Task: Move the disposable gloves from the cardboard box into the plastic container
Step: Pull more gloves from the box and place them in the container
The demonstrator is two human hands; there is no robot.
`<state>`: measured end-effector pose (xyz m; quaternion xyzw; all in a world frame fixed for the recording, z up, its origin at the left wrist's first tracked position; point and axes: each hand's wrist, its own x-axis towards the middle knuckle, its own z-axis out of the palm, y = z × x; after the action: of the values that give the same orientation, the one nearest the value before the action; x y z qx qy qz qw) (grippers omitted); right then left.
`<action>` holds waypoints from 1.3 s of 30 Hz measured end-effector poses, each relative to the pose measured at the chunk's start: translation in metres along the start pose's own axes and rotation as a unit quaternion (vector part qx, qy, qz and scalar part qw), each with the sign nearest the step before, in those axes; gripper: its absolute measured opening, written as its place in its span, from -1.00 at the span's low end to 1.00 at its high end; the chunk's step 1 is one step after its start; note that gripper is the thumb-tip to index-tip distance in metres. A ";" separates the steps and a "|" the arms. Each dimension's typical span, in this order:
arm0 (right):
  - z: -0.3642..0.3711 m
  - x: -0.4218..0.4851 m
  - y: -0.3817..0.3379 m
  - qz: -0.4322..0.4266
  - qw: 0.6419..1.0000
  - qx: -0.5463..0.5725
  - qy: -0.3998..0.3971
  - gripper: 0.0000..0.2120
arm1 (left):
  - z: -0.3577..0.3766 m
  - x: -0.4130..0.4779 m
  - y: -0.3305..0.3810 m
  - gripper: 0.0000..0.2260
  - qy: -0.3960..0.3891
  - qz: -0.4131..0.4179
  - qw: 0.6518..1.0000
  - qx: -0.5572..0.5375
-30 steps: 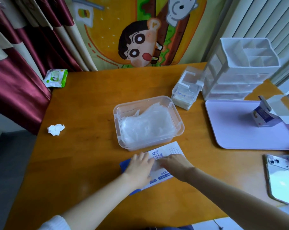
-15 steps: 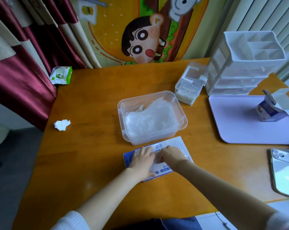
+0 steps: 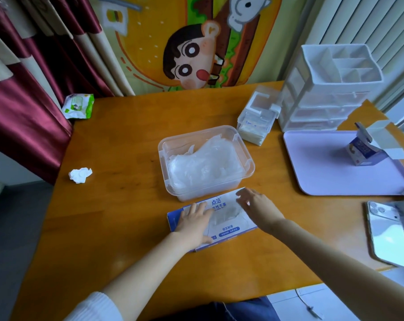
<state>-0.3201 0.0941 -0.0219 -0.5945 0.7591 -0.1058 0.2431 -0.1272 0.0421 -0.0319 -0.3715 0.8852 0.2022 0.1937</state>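
1. One hand, my left hand (image 3: 194,224), lies flat, fingers spread, on the cardboard box (image 3: 228,230).
2. Gloves (image 3: 203,163) sit piled in the plastic container (image 3: 162,144), just behind the box.
3. My right hand (image 3: 259,209) hovers over the box's opening; I cannot tell whether it pinches anything.

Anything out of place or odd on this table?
A crumpled white tissue lies alone on the left of the table, apart from the work. On the purple tray, a small carton stands with its top flaps splayed open. Nothing looks spilled.
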 end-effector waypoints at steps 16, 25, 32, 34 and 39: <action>-0.003 0.008 -0.020 -0.065 0.987 -0.123 -0.076 -0.62 | -0.003 0.001 -0.002 -0.29 -0.014 -0.003 1.000 0.010; -0.003 0.008 -0.023 -0.052 0.998 -0.041 -0.009 -0.89 | 0.002 0.000 -0.004 -0.26 -0.006 -0.006 1.000 -0.002; -0.064 0.005 -0.007 -0.033 0.985 0.099 0.138 -0.92 | 0.000 -0.001 -0.007 -0.29 -0.010 0.003 1.000 0.003; -0.076 0.003 -0.013 -0.037 0.976 0.114 0.180 -0.91 | -0.001 0.000 -0.006 -0.29 -0.016 0.004 1.000 0.017; -0.098 0.005 -0.030 -0.038 0.947 0.160 0.277 -0.84 | -0.005 -0.001 -0.008 -0.29 -0.023 0.019 1.000 0.011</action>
<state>-0.3442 0.0688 0.0748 -0.5236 0.7462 -0.3958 0.1111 -0.1220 0.0347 -0.0290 -0.3479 0.8896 0.2043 0.2140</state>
